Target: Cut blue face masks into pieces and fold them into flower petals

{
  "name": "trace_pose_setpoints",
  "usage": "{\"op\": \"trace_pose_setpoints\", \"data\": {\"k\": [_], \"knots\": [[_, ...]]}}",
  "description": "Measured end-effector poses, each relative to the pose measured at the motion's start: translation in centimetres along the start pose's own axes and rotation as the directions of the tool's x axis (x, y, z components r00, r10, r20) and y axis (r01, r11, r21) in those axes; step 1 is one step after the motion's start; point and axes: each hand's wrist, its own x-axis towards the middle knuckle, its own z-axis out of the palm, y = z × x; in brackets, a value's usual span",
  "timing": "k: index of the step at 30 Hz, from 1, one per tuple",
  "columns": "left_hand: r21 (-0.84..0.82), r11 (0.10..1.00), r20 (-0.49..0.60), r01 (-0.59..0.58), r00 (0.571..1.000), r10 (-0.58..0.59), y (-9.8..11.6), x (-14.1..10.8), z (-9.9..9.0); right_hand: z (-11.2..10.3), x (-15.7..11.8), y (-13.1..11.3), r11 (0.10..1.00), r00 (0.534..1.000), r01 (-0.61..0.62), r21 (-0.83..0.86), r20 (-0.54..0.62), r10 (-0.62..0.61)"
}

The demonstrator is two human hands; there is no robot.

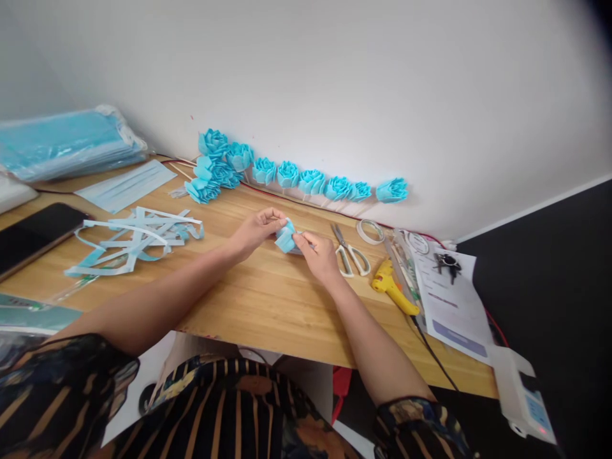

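Note:
A small folded piece of light blue fabric (285, 237) is held above the middle of the wooden table (268, 299). My left hand (261, 231) pinches its upper left side between thumb and fingers. On its right side, the thumb and fingers of my right hand (316, 252) are closed on the same piece. Scissors with white handles (351, 252) lie open just right of my right hand. Behind the hands, several blue fabric flowers (312, 182) on thin sticks lean along the wall.
Cut mask strips (138, 239), a flat mask (127, 186), a phone (41, 236) and a bag of masks (67, 143) lie left. A tape roll (370, 232), yellow glue gun (394, 287), paper sheet (452, 303), keys (448, 262) and a white power strip (521, 392) are right.

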Motion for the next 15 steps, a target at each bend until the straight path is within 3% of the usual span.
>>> {"op": "trace_pose_setpoints", "data": {"k": [9, 15], "knots": [[-0.076, 0.997, 0.009, 0.031, 1.0, -0.03, -0.26, 0.06, -0.21, 0.02, 0.01, -0.22, 0.996, 0.996, -0.069, 0.062, -0.059, 0.073], [-0.102, 0.994, 0.093, 0.028, 0.995, -0.019, -0.49, -0.19, -0.06, -0.1, -0.06, -0.43, 0.985, 0.988, -0.131, 0.113, -0.064, 0.139]]}}
